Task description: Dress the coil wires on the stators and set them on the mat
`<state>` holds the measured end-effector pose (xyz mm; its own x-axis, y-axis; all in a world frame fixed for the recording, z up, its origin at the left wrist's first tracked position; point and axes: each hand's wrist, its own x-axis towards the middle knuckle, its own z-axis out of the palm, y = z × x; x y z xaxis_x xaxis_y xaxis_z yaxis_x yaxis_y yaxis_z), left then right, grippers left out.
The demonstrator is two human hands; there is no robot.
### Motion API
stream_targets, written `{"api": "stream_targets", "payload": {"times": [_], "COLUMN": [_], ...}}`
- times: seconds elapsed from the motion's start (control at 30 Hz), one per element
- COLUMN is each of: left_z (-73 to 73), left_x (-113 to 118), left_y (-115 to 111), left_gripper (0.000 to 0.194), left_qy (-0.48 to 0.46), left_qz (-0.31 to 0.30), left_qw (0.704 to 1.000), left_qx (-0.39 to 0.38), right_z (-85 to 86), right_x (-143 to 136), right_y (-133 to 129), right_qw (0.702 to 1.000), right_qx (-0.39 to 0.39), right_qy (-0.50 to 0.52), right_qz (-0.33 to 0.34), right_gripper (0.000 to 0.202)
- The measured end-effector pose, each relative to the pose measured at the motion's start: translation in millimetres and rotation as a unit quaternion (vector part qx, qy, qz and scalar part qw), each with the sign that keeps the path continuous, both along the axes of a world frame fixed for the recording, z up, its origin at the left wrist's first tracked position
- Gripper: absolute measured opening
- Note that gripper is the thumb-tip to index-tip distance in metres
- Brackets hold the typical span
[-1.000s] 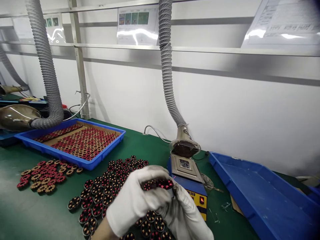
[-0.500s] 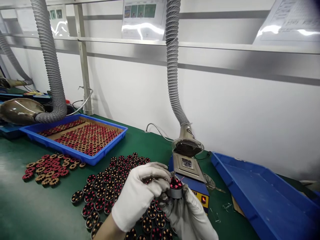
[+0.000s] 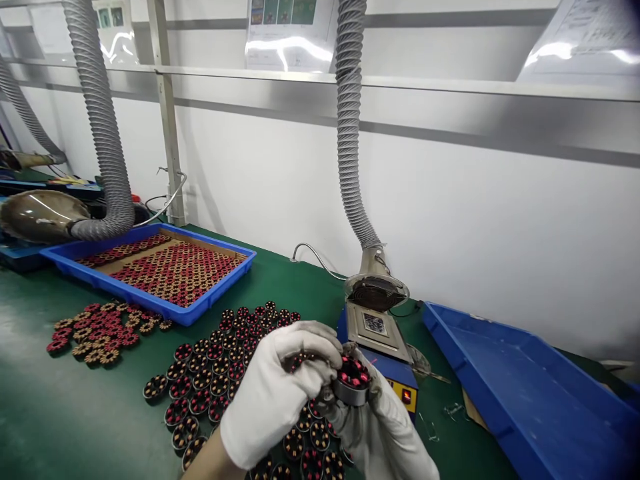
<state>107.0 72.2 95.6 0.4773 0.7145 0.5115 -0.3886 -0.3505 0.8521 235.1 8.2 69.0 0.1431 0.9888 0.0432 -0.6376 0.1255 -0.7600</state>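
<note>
My right hand [image 3: 383, 423], in a stained white glove, grips a motor stator [image 3: 353, 380] with red copper coils inside a grey metal ring. The coil side faces up, tilted slightly toward me. Just left of it, my left hand [image 3: 285, 390], also gloved, has its fingers curled, the tips close to the ring's left edge. A dark patch with reddish spots shows between its thumb and fingers; whether that is a held part I cannot tell. Many similar ringed stators [image 3: 203, 380] with red or copper-coloured coils lie beneath and left of my hands.
A blue tray [image 3: 187, 317] of bare coil cores stands at the left, with a loose core cluster [image 3: 95, 333] before it. A blue soldering pot [image 3: 383, 333] sits under an exhaust hose [image 3: 350, 127]. Another blue tray [image 3: 530, 387] leans at the right.
The stator in my right hand has tipped so more of its coil side faces me. My left fingers have drawn back slightly from its top. The view has shifted a little.
</note>
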Motion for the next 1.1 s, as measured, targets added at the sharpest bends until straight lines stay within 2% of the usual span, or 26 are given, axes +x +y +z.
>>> {"api": "stream_targets", "payload": {"times": [0.1,0.17,0.2,0.27,0.33,0.37,0.47,0.5,0.57,0.6,0.63,0.7,0.73,0.77,0.83,0.97,1.03,1.1], "left_z": [-2.4,-0.8,0.7,3.4,4.1,3.5,0.1,-0.6,-0.3,0.4,1.1,1.0,-0.4,-2.9,-9.5,-15.2,-11.1,-5.9], "left_x": [-5,-8,-9,-7,-3,-2,-4,-6,-9,-9,-8,-1,5,11,21,25,19,14], "left_y": [0,2,3,3,1,0,-5,-6,-6,-5,-4,-3,-3,-3,-3,1,4,6], "left_gripper": [0.02,0.02,0.021,0.027,0.028,0.025,0.016,0.016,0.014,0.017,0.026,0.042,0.041,0.035,0.021,0.008,0.014,0.028], "left_qy": [-0.064,-0.063,-0.033,0.039,0.058,0.046,0.004,-0.007,-0.022,-0.021,-0.012,0.016,0.015,0.001,-0.076,-0.248,-0.228,-0.138], "left_qz": [0.067,0.106,0.1,0.041,0.003,0.011,0.109,0.138,0.163,0.148,0.103,-0.037,-0.094,-0.126,-0.109,-0.008,0.009,-0.016], "left_qw": [0.996,0.992,0.994,0.998,0.998,0.998,0.987,0.983,0.984,0.988,0.994,0.993,0.986,0.98,0.975,0.946,0.952,0.967], "left_qx": [-0.01,-0.028,-0.031,-0.028,0.006,0.036,0.116,0.119,0.071,0.023,-0.03,-0.115,-0.138,-0.155,-0.18,-0.209,-0.203,-0.213], "right_z": [0.4,0.9,1.1,1.4,0.9,0.3,-2.9,-4.1,-6.9,-8.7,-10.7,-16.1,-19.2,-22.3,-26.7,-23.1,-18.2,-15.8], "right_x": [2,3,3,3,4,4,6,6,1,-4,-9,-20,-25,-28,-30,-26,-25,-25], "right_y": [0,0,0,0,1,2,9,10,12,12,11,10,10,10,13,19,19,18], "right_qw": [1.0,1.0,1.0,0.999,0.995,0.992,0.979,0.97,0.941,0.921,0.897,0.833,0.797,0.766,0.734,0.727,0.711,0.703], "right_qx": [0.002,0.002,0.003,0.012,0.026,0.032,0.049,0.056,0.073,0.092,0.116,0.175,0.201,0.22,0.228,0.217,0.22,0.227], "right_qy": [-0.013,-0.013,-0.015,-0.029,-0.05,-0.06,-0.107,-0.13,-0.176,-0.2,-0.227,-0.305,-0.347,-0.381,-0.415,-0.381,-0.376,-0.39], "right_qz": [0.003,0.006,-0.002,-0.041,-0.089,-0.108,-0.169,-0.198,-0.279,-0.321,-0.361,-0.427,-0.452,-0.469,-0.487,-0.528,-0.552,-0.55], "right_gripper": [0.04,0.041,0.041,0.039,0.037,0.038,0.041,0.042,0.041,0.038,0.036,0.036,0.038,0.041,0.044,0.045,0.047,0.046]}}
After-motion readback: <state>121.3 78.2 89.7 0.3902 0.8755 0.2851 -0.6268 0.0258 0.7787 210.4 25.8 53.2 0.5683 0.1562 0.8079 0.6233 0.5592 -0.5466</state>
